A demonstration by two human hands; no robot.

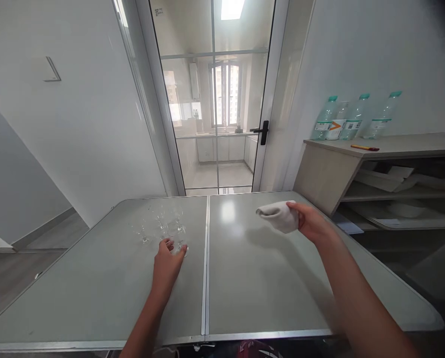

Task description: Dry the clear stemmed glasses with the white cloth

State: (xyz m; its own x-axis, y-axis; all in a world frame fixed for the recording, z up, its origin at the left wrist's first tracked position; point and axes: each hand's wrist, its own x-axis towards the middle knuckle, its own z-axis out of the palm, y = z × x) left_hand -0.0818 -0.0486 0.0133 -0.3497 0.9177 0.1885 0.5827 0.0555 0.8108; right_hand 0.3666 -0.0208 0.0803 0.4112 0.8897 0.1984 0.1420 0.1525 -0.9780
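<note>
Several small clear glasses (pixel 162 224) stand close together on the left half of a grey folding table (pixel 245 283). My left hand (pixel 167 261) reaches to the nearest glass (pixel 180 247), fingers curled around it at the table top. My right hand (pixel 309 222) is raised over the right half of the table and grips a bunched white cloth (pixel 279 215) that sticks out to the left of my fingers. The cloth hangs clear of the table.
A metal seam (pixel 206 258) splits the table down the middle. A wooden shelf unit (pixel 379 169) stands to the right with three water bottles (pixel 353 117) and a pen on top. A glass door (pixel 217 94) lies straight ahead.
</note>
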